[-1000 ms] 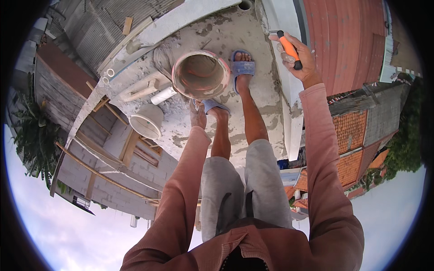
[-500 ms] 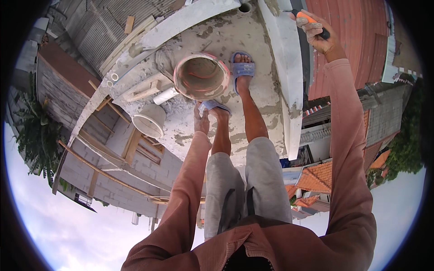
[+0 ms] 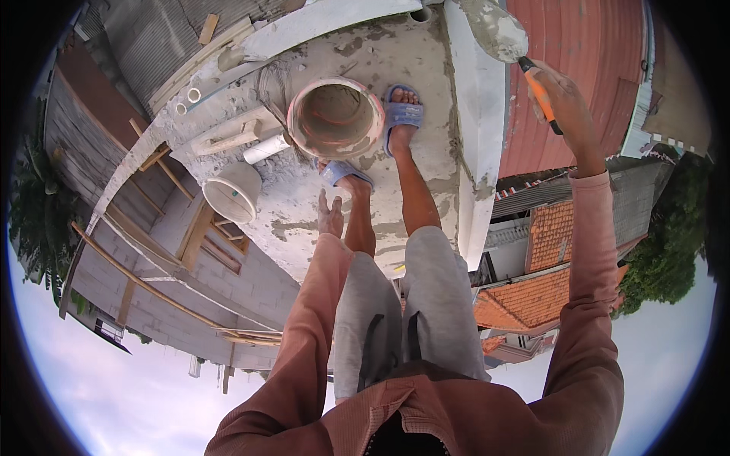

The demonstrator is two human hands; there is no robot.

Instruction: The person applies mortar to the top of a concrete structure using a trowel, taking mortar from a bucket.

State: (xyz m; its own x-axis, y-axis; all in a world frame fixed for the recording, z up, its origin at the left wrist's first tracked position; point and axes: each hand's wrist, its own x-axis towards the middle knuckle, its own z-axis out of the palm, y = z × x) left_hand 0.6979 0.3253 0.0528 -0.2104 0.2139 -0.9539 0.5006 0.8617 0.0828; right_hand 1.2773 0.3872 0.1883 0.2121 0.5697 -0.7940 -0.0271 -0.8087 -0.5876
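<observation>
My right hand (image 3: 563, 102) is closed round the orange-and-black handle of a trowel (image 3: 542, 99), out past the white parapet at upper right. The trowel's blade carries grey mortar and lies over the parapet's top. Low beside my left shin, my left hand (image 3: 331, 216) holds nothing, its fingers apart. In front of my feet stands a round bucket (image 3: 294, 129) with a mortar-smeared rim and grey mortar inside. A smaller whitish bucket (image 3: 231, 196) sits to the left of my left hand, tilted in view.
The white parapet (image 3: 477, 114) runs along the right edge, with red roofing sheets (image 3: 563, 38) beyond it. Left of the mortar bucket lie a white pipe piece (image 3: 266, 149), a wooden float (image 3: 232, 140) and a tangle of wire (image 3: 274, 83). At left the slab edge drops to block walls.
My right hand has moved down and slightly right, and the trowel's mortar-covered blade now shows. My left hand has drawn back from the left foot, its fingers spreading.
</observation>
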